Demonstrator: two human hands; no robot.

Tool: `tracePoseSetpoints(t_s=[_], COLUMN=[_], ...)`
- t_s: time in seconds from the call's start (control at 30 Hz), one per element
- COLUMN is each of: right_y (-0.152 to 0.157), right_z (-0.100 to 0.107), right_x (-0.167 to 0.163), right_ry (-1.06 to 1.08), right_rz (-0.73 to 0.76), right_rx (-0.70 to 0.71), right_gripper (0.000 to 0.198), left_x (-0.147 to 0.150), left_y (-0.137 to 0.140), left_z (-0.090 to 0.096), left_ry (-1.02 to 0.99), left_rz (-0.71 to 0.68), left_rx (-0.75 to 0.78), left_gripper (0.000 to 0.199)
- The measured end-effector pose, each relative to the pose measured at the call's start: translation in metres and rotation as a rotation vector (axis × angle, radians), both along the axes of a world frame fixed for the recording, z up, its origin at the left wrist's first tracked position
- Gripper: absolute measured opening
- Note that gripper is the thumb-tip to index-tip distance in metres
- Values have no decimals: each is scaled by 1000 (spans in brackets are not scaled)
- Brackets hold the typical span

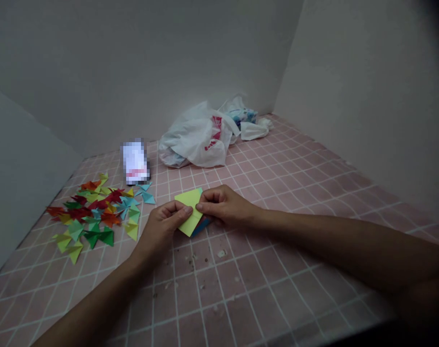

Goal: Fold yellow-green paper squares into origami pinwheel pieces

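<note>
Head view: the yellow paper point(191, 223) is located just off the view's centre toward 7 o'clock, pinched by the thumb and fingers of the left hand point(164, 220) near its 9 o'clock side and of the right hand point(228, 207) near 3 o'clock, with blue paper point(201, 226) exposed at 4 o'clock. For a clean crease, edges should probably be matched first, the sheet steadied by the left thumb, and pressure applied evenly by the right.
</note>
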State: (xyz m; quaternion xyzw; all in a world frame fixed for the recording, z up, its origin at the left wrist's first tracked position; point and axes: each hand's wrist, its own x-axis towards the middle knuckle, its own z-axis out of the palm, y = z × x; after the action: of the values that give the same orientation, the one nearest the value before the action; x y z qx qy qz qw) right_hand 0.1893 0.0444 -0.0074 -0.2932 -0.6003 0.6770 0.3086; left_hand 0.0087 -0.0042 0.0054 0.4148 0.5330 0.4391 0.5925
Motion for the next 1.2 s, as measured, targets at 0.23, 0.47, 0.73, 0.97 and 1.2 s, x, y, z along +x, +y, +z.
tracePoseSetpoints(t_s=[0.23,0.47,0.73,0.97,1.2], right_y=[8,0,-2,-3,6], right_z=[2,0,0,1,0], right_x=[2,-1,-1,-2,0], right_ry=[9,2,103,111,267], right_rz=[-58,159,160,85,63], right_rx=[-22,-27,-183,-187,-311], right_gripper=[30,35,38,35,38], left_x=[-3,-5,-10,-6,-13], left_y=[2,0,2,2,7], left_z=[8,1,-1,5,6], left_ry=[42,93,36,44,9], left_rz=[2,-87,-146,-126,18], left_rx=[43,74,101,85,248], left_gripper=[31,29,29,31,25])
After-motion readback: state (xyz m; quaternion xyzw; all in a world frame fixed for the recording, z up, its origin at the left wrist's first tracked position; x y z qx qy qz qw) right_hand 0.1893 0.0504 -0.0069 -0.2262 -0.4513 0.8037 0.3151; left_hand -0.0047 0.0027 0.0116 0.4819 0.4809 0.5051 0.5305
